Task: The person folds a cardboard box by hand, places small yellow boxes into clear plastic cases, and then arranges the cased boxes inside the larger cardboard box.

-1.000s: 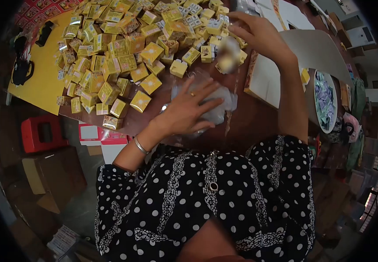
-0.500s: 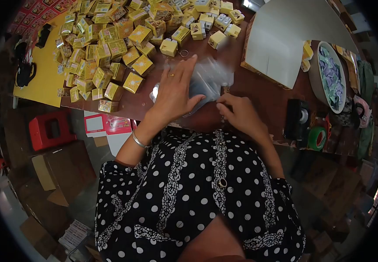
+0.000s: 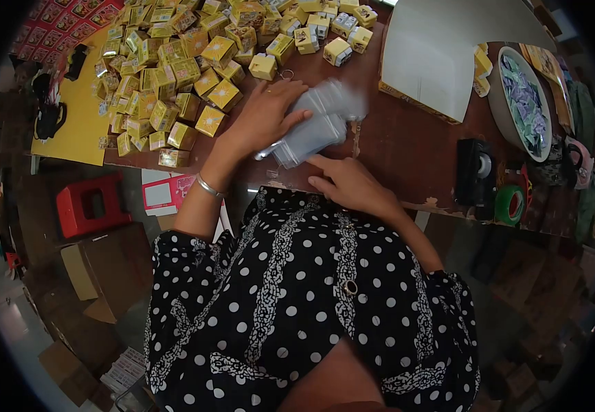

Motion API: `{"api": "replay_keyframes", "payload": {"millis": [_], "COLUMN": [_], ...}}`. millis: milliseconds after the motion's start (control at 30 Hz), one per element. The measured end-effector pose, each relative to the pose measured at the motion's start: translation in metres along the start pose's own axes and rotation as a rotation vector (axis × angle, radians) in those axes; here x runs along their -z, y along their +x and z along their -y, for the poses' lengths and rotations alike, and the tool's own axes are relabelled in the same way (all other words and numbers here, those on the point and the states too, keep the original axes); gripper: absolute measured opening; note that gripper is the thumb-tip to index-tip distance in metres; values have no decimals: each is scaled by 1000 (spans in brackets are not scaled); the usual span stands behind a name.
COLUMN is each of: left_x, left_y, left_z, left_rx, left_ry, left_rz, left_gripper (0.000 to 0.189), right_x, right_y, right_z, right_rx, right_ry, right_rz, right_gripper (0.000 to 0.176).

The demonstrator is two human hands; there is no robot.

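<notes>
Clear plastic bags [image 3: 315, 130] lie in a loose stack on the brown table [image 3: 407, 151], partly blurred at their upper right. My left hand [image 3: 263, 117] rests on their left side with its fingers apart. At the lower edge of the bags is my right hand [image 3: 352, 182], its index finger stretched out to touch or nearly touch them, the thumb apart. Small yellow boxes [image 3: 222, 51] are heaped above and left of my left hand. Beyond my fingers sits a yellow block [image 3: 263, 66] with a metal ring.
At the right are an open cardboard box [image 3: 428, 62], an oval bowl of purple and green packets [image 3: 523, 103], a black tape dispenser [image 3: 475, 172] and green tape [image 3: 510, 204]. A red stool [image 3: 95, 206] stands below the table's left side.
My right hand has shifted left and down, its index finger now extended along the bags' lower edge. My left hand has moved slightly left and up. The camera view has shifted a little.
</notes>
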State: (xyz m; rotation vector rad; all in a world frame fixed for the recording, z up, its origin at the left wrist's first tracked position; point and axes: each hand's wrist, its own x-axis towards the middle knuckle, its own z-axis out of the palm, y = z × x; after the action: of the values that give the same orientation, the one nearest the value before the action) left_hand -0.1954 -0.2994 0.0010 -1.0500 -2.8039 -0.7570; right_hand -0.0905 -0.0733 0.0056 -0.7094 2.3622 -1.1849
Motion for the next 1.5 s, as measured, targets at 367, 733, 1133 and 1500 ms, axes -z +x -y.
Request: {"api": "replay_keyframes", "payload": {"millis": [367, 733, 1133, 1500], "left_x": [5, 5, 35, 47], "left_y": [42, 53, 24, 1], "left_z": [10, 15, -52, -81], "left_rx": [-37, 288, 48, -227], "left_ry": [-83, -428, -467, -4], "left_rz": [177, 54, -504, -635], "left_gripper": [52, 41, 18, 21], "right_x": [-7, 20, 65, 65], "right_y": [38, 37, -10, -12], "right_z": [2, -2, 46, 66], "right_rx": [-55, -21, 135, 102], "right_ry": [89, -20, 325, 415], "right_rz": [-46, 2, -763, -605], "right_gripper": [52, 42, 33, 26]}}
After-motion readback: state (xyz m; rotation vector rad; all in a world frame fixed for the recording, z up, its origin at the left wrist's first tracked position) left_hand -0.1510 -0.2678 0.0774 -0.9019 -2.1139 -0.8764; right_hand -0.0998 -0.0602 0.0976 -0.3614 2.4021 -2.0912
